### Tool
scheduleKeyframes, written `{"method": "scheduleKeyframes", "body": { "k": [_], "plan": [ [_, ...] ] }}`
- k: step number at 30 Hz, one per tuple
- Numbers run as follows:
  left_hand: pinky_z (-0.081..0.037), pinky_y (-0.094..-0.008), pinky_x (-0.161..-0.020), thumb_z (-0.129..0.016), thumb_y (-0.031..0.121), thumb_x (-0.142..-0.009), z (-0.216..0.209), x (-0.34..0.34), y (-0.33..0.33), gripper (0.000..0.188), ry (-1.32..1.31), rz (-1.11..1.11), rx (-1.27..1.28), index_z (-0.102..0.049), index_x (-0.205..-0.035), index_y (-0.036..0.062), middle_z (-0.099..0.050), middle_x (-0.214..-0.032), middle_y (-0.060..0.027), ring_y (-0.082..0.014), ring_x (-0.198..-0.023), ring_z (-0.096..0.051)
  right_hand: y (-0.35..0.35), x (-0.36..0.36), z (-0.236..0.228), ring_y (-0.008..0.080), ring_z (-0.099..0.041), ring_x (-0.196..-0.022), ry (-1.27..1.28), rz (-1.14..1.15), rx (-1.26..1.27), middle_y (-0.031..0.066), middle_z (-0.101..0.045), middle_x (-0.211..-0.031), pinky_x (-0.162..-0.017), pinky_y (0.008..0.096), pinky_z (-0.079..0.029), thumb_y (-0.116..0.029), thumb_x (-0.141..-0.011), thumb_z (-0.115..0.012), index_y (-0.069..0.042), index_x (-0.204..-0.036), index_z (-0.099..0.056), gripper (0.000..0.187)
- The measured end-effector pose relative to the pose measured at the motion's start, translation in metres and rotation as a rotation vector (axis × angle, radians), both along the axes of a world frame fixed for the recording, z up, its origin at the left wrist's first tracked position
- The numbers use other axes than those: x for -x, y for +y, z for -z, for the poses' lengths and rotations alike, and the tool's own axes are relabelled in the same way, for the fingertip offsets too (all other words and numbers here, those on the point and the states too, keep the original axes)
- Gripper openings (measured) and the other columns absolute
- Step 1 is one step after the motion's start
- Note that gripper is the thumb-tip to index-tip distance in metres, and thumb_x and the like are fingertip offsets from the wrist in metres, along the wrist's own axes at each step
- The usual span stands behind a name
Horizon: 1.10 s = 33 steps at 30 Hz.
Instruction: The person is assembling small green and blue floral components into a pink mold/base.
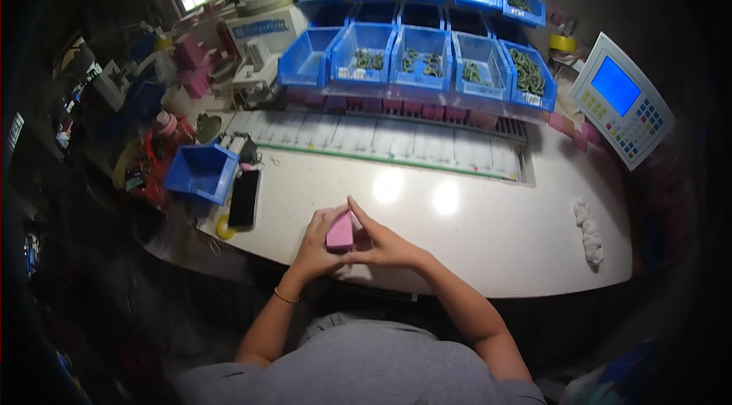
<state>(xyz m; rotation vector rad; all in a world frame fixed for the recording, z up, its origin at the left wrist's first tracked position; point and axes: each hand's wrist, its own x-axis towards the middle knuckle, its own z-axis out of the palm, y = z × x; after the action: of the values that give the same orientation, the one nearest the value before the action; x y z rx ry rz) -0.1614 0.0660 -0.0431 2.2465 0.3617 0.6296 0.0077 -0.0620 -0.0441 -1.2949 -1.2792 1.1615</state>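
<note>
Over the white tabletop, the left hand holds a pink block, and the right hand frames its right side with thumb and forefinger. A dark phone and an open blue bin sit to the left. Behind stand rows of blue trays, several holding green pieces; rightward, a tilted keypad panel and a crumpled white cloth.

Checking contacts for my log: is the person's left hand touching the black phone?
Apart: the head view shows a stretch of bare white tabletop between the left hand and the black phone.
</note>
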Motion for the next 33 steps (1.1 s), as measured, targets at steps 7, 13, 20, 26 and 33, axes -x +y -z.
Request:
{"method": "scheduleKeyframes", "body": {
  "k": [7, 13, 20, 26, 33],
  "plan": [
    [-0.049, -0.0416, -0.101, -0.087, 0.01, -0.065, 0.009, 0.023, 0.039, 0.075, -0.035, -0.233, -0.105, -0.058, -0.134, 0.01, -0.057, -0.123, -0.0149, -0.0338, -0.117, -0.058, -0.054, -0.035, -0.001, 0.0294, -0.058, -0.129, -0.158, 0.27, -0.005, 0.0224, -0.043, -0.155, -0.112, 0.0393, -0.046, -0.02, -0.095, -0.073, -0.011, -0.162, -0.027, 0.081],
    [-0.043, -0.0445, -0.11, -0.087, 0.004, -0.065, 0.019, 0.03, 0.063, 0.088, -0.018, -0.611, -0.277, -0.048, -0.143, 0.0057, -0.044, -0.143, -0.017, -0.036, -0.131, -0.048, -0.181, -0.121, 0.019, 0.0399, -0.04, -0.142, -0.867, 0.835, -0.086, 0.0202, -0.042, -0.157, -0.118, 0.0468, -0.035, -0.019, -0.096, -0.067, -0.004, -0.146, -0.051, 0.054],
    [-0.026, -0.0538, -0.12, -0.083, 0.005, -0.076, -0.003, -0.009, -0.028, 0.091, -0.087, -0.392, -0.48, -0.037, -0.154, 0.0067, -0.021, -0.16, -0.0232, -0.0442, -0.147, -0.025, -0.31, -0.254, 0.036, 0.0424, -0.042, -0.139, -1.081, 1.419, 0.167, 0.0216, -0.047, -0.153, -0.117, 0.0494, -0.036, -0.019, -0.096, -0.067, 0.0, -0.142, -0.051, 0.053],
    [-0.03, -0.0579, -0.115, -0.082, 0.025, -0.082, 0.008, -0.06, -0.12, 0.074, 0.282, 0.094, -0.35, -0.048, -0.145, 0.0056, -0.028, -0.154, -0.0291, -0.046, -0.141, -0.032, -0.333, -0.372, 0.045, 0.0444, -0.046, -0.135, -1.069, 1.606, 0.013, 0.0238, -0.051, -0.147, -0.115, 0.0499, -0.036, -0.021, -0.095, -0.067, -0.001, -0.14, -0.052, 0.051],
    [-0.04, -0.0549, -0.104, -0.068, 0.027, -0.094, 0.009, -0.083, -0.149, 0.05, 0.214, 0.073, -0.665, -0.057, -0.138, 0.007, -0.059, -0.131, -0.0173, -0.0366, -0.123, -0.055, -0.308, -0.522, 0.068, 0.0427, -0.059, -0.12, -1.261, 1.747, -0.262, 0.0224, -0.063, -0.131, -0.103, 0.0509, -0.045, -0.03, -0.093, -0.07, -0.007, -0.135, -0.061, 0.048]
  ]
}}
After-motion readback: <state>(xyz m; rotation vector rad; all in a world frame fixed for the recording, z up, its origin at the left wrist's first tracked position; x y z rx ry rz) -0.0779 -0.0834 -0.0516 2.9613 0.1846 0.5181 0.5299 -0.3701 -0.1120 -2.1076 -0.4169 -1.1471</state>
